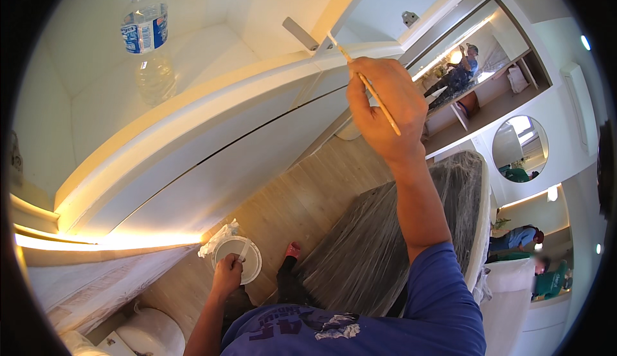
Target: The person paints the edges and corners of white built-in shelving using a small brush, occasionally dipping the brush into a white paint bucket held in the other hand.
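My right hand [385, 102] is raised and closed round a thin paintbrush [379, 102] with a light wooden handle. The brush's pale tip points up and left, at the edge of the white cabinet [186, 108], close to a grey metal hinge plate [300, 34]; I cannot tell whether it touches. Low on the left, my left hand [227, 274] is closed at the near side of a round white tub [255, 267]. A pale flat strip [245, 248] sticks up from its fingers over the tub's opening; its kind is unclear.
A plastic water bottle [146, 41] with a blue cap stands on the cabinet shelf at upper left. A crumpled white cloth [220, 237] lies beside the tub. Plastic film covers a large dark piece [366, 240]. A round mirror [520, 149] and several people appear at right.
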Tool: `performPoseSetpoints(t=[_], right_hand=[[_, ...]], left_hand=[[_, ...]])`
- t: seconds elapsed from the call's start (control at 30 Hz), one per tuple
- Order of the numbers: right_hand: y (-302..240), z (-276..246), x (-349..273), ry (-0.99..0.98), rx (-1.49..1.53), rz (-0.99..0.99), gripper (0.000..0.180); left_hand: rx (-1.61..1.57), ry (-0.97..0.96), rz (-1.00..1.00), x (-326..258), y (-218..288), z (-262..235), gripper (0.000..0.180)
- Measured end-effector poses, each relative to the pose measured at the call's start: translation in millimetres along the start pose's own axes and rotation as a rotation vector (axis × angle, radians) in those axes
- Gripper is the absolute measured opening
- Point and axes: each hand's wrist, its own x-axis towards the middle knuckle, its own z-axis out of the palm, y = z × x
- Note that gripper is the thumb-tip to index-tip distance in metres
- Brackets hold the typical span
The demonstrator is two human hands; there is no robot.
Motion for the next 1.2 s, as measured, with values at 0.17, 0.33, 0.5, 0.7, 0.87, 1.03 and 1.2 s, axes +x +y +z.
performPoseSetpoints(t=[0.17, 0.33, 0.5, 0.7, 0.87, 1.03, 1.2], right_hand=[[-6.5, -1.4, 2.9, -0.016, -0.013, 0.015, 0.025], [-1.9, -4.6, 7.4, 0.005, -0.022, 0.027, 0.023], [-2.8, -5.2, 8.7, 0.009, -0.04, -0.003, 0.022], [-2.8, 0.2, 1.1, -0.037, -0.012, 0.002, 0.026], [-6.3, -1.6, 1.1, -0.067, -0.024, 0.033, 0.026], [-2.9, 0.2, 7.0, 0.02, -0.011, 0.026, 0.026], [-2.3, -1.9, 5.4, 0.028, -0.029, -0.012, 0.027]], left_hand=[[0.012, -0.005, -0.004, 0.8, -3.0, -0.3, 0.023], [0.022, -0.001, 0.011, 0.2, -0.5, -1.2, 0.023], [0.009, 0.001, 0.001, 2.2, -6.1, 0.7, 0.023], [0.005, -0.009, 0.014, 1.8, 0.0, -0.2, 0.024], [-0.011, -0.008, 0.009, 2.3, -0.7, 0.2, 0.024], [0.006, -0.015, 0.005, 4.4, -4.4, 1.1, 0.023], [0.034, -0.009, 0.014, 2.0, 1.3, 0.6, 0.023]])
